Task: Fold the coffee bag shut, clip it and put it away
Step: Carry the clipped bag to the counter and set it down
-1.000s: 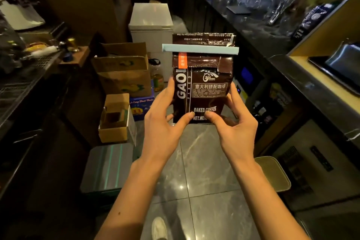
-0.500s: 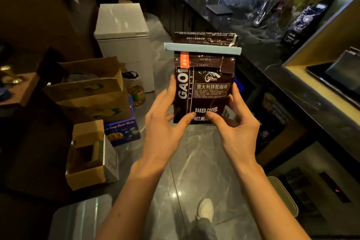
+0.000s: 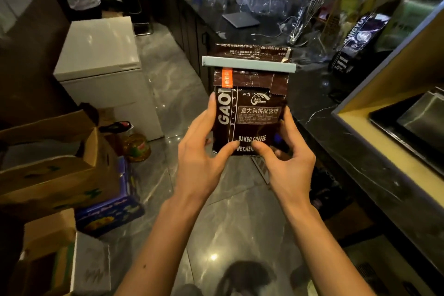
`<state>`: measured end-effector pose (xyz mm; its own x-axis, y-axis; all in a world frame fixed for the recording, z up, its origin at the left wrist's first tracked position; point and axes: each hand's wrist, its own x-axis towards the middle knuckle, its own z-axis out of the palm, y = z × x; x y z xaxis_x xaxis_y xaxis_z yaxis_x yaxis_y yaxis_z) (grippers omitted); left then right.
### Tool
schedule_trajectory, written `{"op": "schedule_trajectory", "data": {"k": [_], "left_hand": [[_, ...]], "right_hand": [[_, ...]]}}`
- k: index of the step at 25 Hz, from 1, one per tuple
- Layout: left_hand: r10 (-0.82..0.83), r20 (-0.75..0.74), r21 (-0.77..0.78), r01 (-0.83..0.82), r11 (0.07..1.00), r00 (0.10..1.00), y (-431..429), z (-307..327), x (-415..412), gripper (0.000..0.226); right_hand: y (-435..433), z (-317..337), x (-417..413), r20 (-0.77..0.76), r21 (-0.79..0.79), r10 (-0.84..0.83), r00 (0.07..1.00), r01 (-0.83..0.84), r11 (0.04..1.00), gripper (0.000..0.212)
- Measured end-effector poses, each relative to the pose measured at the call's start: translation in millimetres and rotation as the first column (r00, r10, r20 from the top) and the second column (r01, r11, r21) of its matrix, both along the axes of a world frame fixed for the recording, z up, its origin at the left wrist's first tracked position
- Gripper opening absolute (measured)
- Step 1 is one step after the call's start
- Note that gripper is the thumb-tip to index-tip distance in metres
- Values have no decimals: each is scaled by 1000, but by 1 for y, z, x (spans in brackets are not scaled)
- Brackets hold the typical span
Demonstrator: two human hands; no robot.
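Observation:
A dark brown coffee bag (image 3: 251,113) with white lettering is held upright in front of me, above the floor. Its top is folded over, and a long pale blue clip (image 3: 248,64) is clamped straight across the fold. My left hand (image 3: 203,156) grips the bag's lower left side, thumb on the front. My right hand (image 3: 287,161) grips the lower right side, thumb also on the front. The bag's bottom edge is partly hidden by both thumbs.
A black marble counter (image 3: 336,108) runs along the right with glassware, a whisk and another dark coffee bag (image 3: 358,41). A yellow shelf opening (image 3: 374,132) sits at far right. A white chest freezer (image 3: 101,55) and cardboard boxes (image 3: 55,163) stand left. Two persons are at the far back.
My view has swung left and forward along the aisle, so the boxes and freezer slid towards me. The bag stays held the same way in both hands.

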<state>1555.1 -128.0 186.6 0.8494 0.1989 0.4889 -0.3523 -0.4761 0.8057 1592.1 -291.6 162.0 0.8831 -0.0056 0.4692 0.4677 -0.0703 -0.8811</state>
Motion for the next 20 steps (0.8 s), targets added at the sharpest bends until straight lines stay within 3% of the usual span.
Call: {"op": "schedule_trajectory", "data": {"k": [10, 20], "left_hand": [[-180, -4, -25, 180, 983, 984, 58, -22, 264, 90], [-495, -50, -88, 490, 867, 867, 48, -26, 473, 93]], "right_hand": [[61, -16, 229, -93, 8, -195, 976, 196, 980, 83], [53, -19, 387, -168, 9, -492, 854, 500, 866, 85]]}}
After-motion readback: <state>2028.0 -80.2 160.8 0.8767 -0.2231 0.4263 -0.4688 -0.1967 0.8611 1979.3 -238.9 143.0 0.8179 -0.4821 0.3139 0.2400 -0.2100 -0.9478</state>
